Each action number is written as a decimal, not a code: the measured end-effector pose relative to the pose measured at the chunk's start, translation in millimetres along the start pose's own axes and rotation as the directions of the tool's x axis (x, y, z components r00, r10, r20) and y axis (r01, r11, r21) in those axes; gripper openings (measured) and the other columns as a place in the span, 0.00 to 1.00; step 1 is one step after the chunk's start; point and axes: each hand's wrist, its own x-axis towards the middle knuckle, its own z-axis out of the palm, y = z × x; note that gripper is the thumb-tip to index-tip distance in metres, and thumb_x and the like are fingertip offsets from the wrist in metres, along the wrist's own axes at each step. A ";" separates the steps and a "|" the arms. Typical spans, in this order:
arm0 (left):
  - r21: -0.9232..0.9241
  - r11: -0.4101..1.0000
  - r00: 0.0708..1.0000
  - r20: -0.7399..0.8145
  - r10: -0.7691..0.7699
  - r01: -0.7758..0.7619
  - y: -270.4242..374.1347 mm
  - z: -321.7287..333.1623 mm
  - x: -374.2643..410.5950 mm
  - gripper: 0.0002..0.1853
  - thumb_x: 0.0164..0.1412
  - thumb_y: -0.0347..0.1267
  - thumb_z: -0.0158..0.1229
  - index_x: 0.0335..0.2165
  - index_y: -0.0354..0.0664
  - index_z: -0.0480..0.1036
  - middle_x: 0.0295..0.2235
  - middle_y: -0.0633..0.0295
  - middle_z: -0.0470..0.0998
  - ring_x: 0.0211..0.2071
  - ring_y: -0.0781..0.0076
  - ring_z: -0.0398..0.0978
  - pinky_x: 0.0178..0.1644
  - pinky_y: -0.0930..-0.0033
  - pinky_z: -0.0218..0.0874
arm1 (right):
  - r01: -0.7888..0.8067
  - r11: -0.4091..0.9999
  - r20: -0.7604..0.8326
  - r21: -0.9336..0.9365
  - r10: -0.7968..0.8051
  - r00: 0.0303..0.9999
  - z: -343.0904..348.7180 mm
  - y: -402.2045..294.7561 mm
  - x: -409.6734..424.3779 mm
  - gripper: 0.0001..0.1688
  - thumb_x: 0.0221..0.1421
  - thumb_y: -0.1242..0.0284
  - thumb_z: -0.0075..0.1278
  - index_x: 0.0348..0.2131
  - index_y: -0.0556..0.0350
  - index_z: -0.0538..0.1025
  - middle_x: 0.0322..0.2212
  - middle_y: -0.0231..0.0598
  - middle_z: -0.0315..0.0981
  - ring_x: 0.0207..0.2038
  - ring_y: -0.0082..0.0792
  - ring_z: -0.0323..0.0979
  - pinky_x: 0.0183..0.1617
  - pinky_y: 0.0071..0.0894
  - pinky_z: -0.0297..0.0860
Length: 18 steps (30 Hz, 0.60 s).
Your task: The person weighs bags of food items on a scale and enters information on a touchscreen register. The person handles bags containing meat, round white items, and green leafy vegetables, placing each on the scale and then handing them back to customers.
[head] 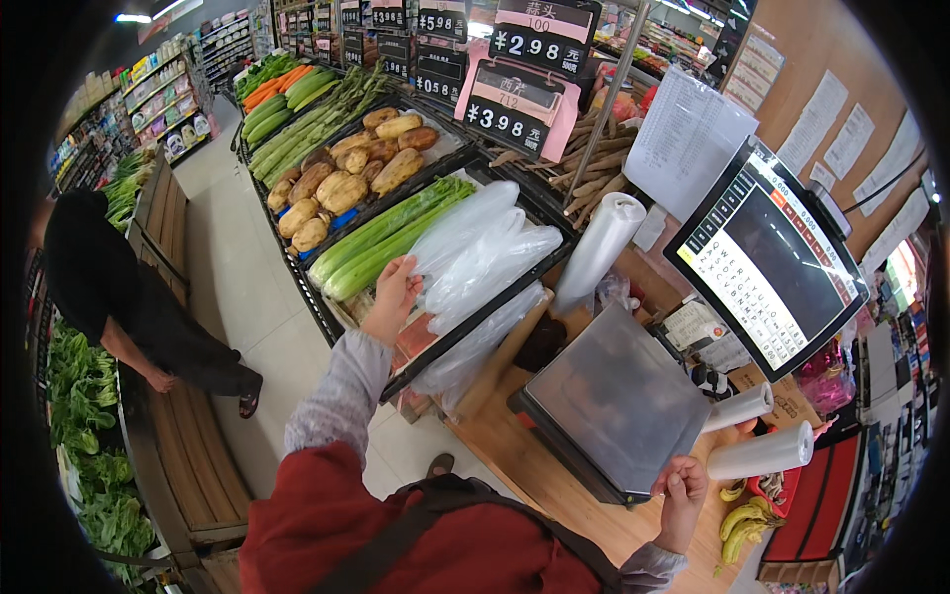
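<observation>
My left hand (393, 293) reaches over the front of a black crate, its bent fingertips at the edge of a heap of clear plastic bags (482, 256). Whether it grips a bag I cannot tell. Wrapped celery (393, 241) lies in the same crate, just beyond that hand. My right hand (681, 486) is by the near right corner of a weighing scale's flat metal plate (620, 397). Its fingers are curled against the thumb, and nothing shows in them. Above the scale, a tilted touchscreen (768, 260) displays a keypad.
A plastic bag roll (601, 249) stands behind the scale; another roll (761, 451) lies near my right hand. Bananas (746, 527) are at lower right. Lotus roots (352, 174) fill a crate beyond the celery. Across the aisle, a person (141, 289) in black stands beside leafy greens (85, 386).
</observation>
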 end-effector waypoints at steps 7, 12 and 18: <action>0.945 0.232 0.923 0.139 0.358 -0.232 -20.4 -9.8 77.2 0.19 0.52 0.38 0.58 0.42 0.43 0.71 0.28 0.54 0.73 0.28 0.58 0.74 0.33 0.60 0.66 | -0.034 0.999 -0.013 0.002 0.034 0.999 3.8 2.8 -6.9 0.12 0.51 0.71 0.54 0.36 0.58 0.71 0.20 0.33 0.69 0.21 0.22 0.65 0.24 0.18 0.63; 0.983 -0.050 0.845 0.176 0.505 -0.175 -17.1 30.2 61.1 0.26 0.48 0.37 0.57 0.48 0.48 0.67 0.40 0.48 0.70 0.42 0.47 0.67 0.46 0.49 0.59 | -0.058 0.998 -0.092 -0.004 0.057 0.994 -1.8 0.2 -11.5 0.10 0.52 0.74 0.52 0.35 0.58 0.71 0.21 0.33 0.69 0.21 0.22 0.65 0.25 0.18 0.63; 0.871 -0.180 0.746 0.486 0.456 -0.457 -11.4 65.0 50.8 0.32 0.47 0.36 0.57 0.53 0.47 0.62 0.49 0.48 0.64 0.51 0.45 0.60 0.53 0.47 0.52 | -0.062 0.998 -0.074 0.002 0.062 0.995 -7.3 -3.7 -8.0 0.10 0.52 0.75 0.52 0.35 0.60 0.71 0.21 0.33 0.69 0.21 0.22 0.65 0.27 0.19 0.64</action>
